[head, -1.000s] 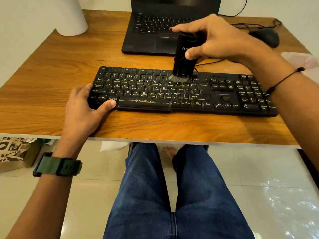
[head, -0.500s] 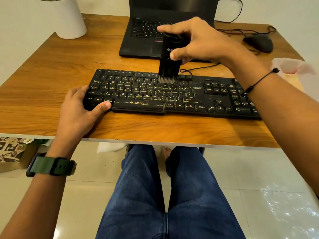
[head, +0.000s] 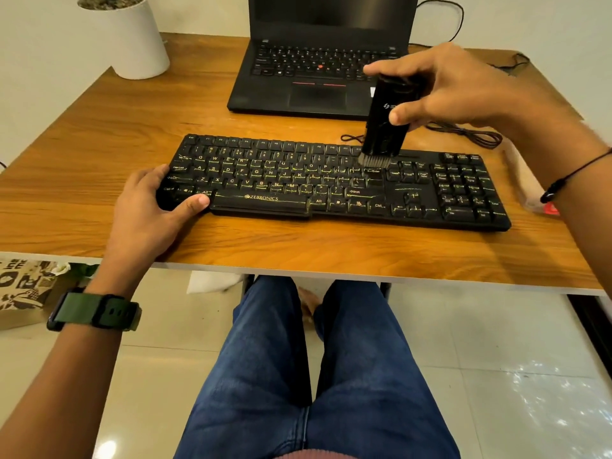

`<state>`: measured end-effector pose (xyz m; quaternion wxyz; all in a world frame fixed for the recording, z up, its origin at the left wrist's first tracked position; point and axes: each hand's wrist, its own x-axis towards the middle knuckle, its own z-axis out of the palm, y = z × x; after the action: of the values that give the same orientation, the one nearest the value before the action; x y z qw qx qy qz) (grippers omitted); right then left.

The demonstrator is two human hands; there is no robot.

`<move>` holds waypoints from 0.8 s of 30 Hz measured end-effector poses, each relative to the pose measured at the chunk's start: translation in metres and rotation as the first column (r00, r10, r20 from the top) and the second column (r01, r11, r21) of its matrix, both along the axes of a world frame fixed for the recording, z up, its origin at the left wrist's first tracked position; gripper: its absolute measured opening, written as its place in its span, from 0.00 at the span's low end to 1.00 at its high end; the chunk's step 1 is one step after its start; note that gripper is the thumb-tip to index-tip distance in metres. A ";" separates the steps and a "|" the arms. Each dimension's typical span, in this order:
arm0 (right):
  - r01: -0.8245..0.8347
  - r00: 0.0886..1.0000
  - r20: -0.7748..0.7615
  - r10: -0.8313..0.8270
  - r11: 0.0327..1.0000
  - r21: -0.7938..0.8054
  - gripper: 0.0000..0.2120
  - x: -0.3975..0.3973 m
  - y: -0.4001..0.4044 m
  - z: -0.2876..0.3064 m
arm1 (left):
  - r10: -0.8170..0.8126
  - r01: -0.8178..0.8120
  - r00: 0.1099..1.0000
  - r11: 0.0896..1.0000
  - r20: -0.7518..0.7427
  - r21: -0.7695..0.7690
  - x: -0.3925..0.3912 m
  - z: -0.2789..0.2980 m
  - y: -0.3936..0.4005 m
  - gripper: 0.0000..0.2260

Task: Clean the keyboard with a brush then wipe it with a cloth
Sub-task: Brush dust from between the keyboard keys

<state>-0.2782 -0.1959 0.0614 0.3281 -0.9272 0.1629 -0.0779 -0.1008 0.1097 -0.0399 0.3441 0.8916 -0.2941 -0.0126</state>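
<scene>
A black keyboard [head: 331,187] with yellow lettering lies across the wooden desk [head: 99,154]. My right hand [head: 463,87] grips a black brush [head: 385,120] upright, thumb on its front. Its grey bristles touch the keys near the Enter key, right of the letter block. My left hand [head: 155,200] holds the keyboard's near-left corner, thumb along the front edge and fingers curled over the left end. A pale cloth [head: 526,180] lies at the desk's right edge, mostly hidden behind my right forearm.
An open black laptop [head: 314,71] stands behind the keyboard. A white plant pot [head: 139,41] sits at the back left. A dark cable [head: 463,134] loops behind the keyboard's right half. A printed paper bag [head: 23,286] stands on the floor at the left.
The brush has swept right along the upper key rows, from the middle letters to the Enter area. My left hand has kept its hold on the keyboard's corner.
</scene>
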 end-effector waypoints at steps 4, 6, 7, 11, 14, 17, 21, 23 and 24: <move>-0.005 0.994 0.111 0.004 1.000 0.004 0.31 0.007 0.011 0.009 | 0.002 -0.002 1.000 1.000 -0.003 -0.005 -0.002 0.001 0.000 0.33; -0.039 0.990 0.135 0.047 0.997 -0.062 0.31 0.024 0.022 0.011 | 0.002 -0.002 1.000 1.000 -0.001 -0.002 -0.003 0.002 0.000 0.33; -0.061 0.988 0.135 0.074 0.993 -0.101 0.32 0.033 0.028 0.010 | 0.001 -0.001 1.000 1.000 -0.003 0.000 -0.004 0.003 0.000 0.33; -0.132 0.988 0.059 0.141 0.981 -0.140 0.32 0.055 0.040 0.001 | -0.002 0.002 1.000 1.000 -0.014 -0.003 -0.005 0.003 0.000 0.33; -0.100 0.994 0.030 0.104 0.988 -0.117 0.31 0.044 0.031 -0.003 | -0.001 0.000 1.000 1.000 -0.012 -0.009 -0.003 0.003 0.000 0.33; -0.059 0.998 0.024 0.060 0.997 -0.059 0.31 0.024 0.015 -0.005 | 0.001 -0.001 1.000 1.000 0.000 -0.008 -0.002 0.002 -0.001 0.33; -0.009 1.000 0.003 0.009 1.000 -0.009 0.32 0.000 -0.002 -0.003 | -0.002 0.002 1.000 1.000 0.024 -0.013 -0.002 0.000 -0.001 0.31; -0.005 1.000 0.017 0.006 1.000 -0.009 0.32 -0.003 -0.004 0.001 | -0.001 0.001 0.999 1.000 0.033 -0.014 0.000 -0.002 -0.002 0.31; -0.005 0.999 0.042 0.004 1.000 0.006 0.32 -0.002 -0.003 0.003 | 0.000 0.000 1.000 1.000 0.030 -0.011 0.000 -0.002 -0.002 0.31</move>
<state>-0.2803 -0.1987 0.0645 0.3344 -0.9248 0.1542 -0.0961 -0.1007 0.1077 -0.0420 0.3445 0.8898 -0.2994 0.0024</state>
